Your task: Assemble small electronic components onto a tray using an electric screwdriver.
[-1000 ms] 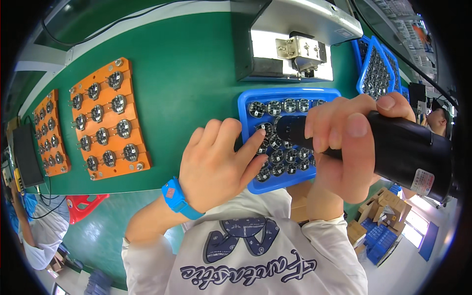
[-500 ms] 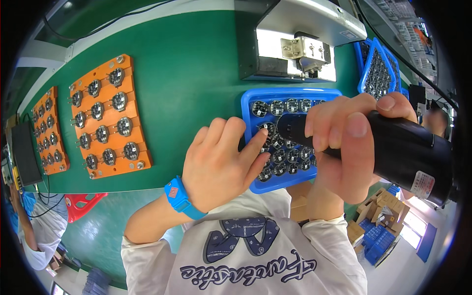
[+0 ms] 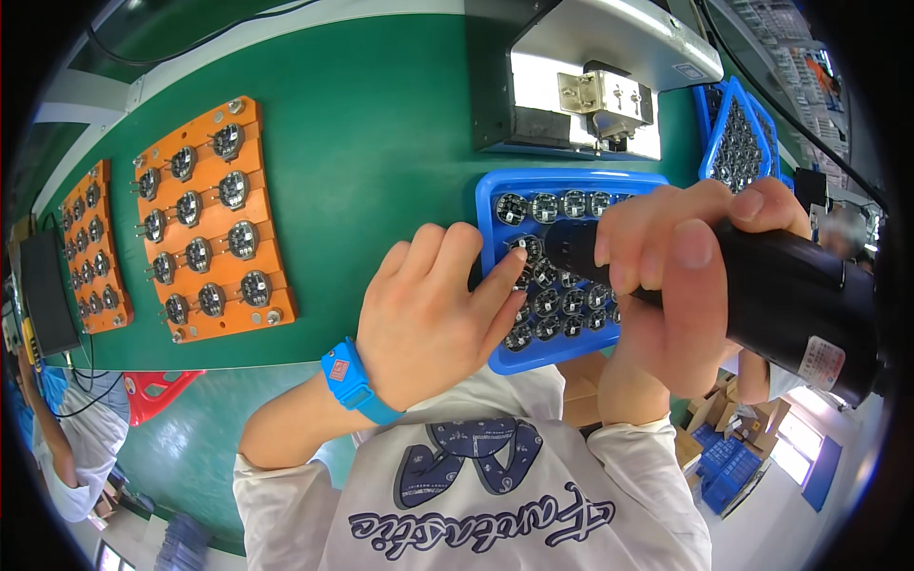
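My right hand [image 3: 681,276] is wrapped around a thick black cylindrical tool [image 3: 790,305], whose narrower end points left over a blue tray [image 3: 487,228]. Rows of small round circuit boards [image 3: 545,207] lie in this tray. At the tool's tip, the index finger and thumb of my left hand [image 3: 424,305] are bent around the edge of one round circuit board [image 3: 526,247]; its underside is hidden. The other left fingers are curled, and a blue strap [image 3: 352,381] circles that wrist. My right hand and the tool cover the tray's right part.
Two orange fixtures [image 3: 249,171] [image 3: 107,228] carrying round boards stand on the green table [image 3: 362,124] at left. A metal machine [image 3: 609,105] stands behind the tray. More blue trays [image 3: 709,157] lean at the far right. A person's arm [image 3: 57,447] shows at far left.
The tray, machine and fixtures sit slightly differently in the picture as the view shifts a little. Both hands keep nearly the same pose, and the tool stays at the board.
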